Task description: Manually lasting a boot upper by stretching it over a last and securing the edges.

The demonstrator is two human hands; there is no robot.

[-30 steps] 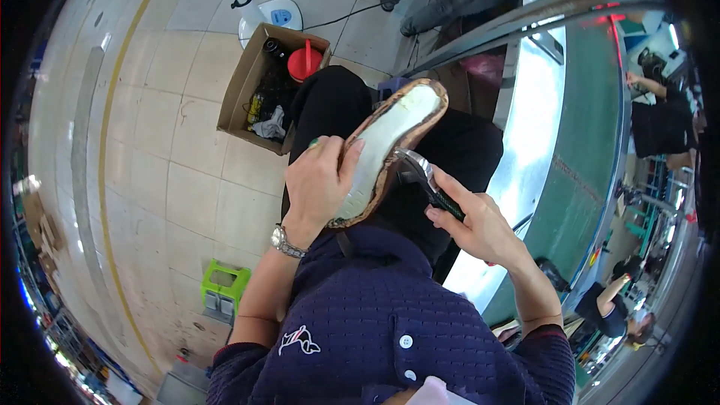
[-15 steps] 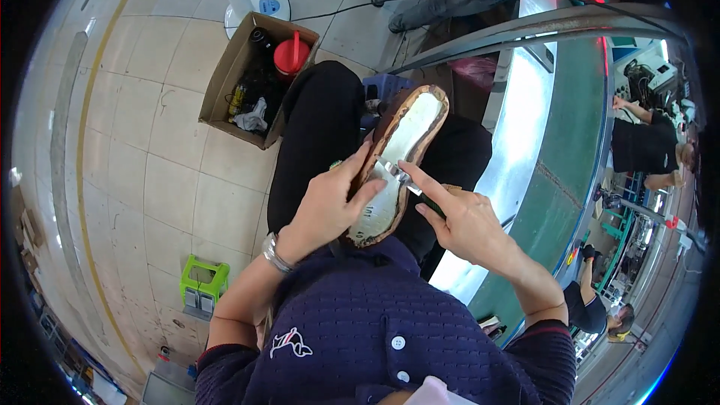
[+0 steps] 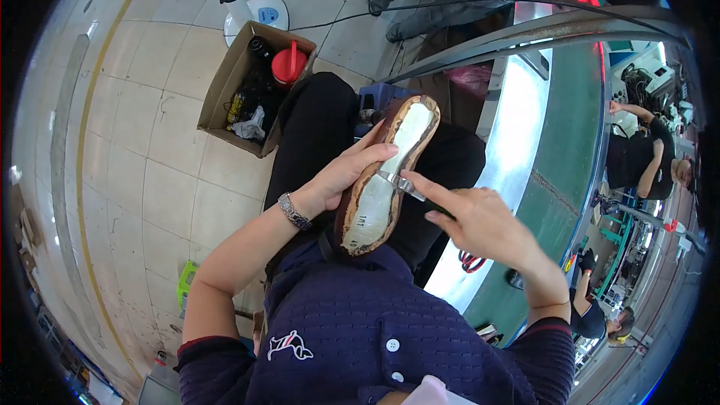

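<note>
A brown leather shoe upper point(image 3: 346, 219), pulled over a shoe last, lies over my lap with its underside facing up. Its pale whitish bottom point(image 3: 375, 206) is framed by a rough folded leather margin. My left hand point(image 3: 352, 172) is closed around the left side of the shoe, thumb resting on the pale bottom. In my right hand point(image 3: 480, 221) is a metal-bladed hand tool point(image 3: 403, 183) with a dark handle mostly hidden by the fingers. The forefinger lies along the metal, and its tip end rests across the narrow middle of the shoe's bottom.
An open cardboard box point(image 3: 217, 101) with a red-lidded container point(image 3: 289, 66) stands on the tiled floor, near a fan's base point(image 3: 266, 13). At right runs a green workbench belt point(image 3: 562, 142) holding red-handled items point(image 3: 471, 261). Other people point(image 3: 645, 150) work beyond it.
My left hand has slid up along the shoe, its thumb moving away from the blade. The shoe has shifted slightly left and down. My right hand has moved a little right, still holding the tool.
</note>
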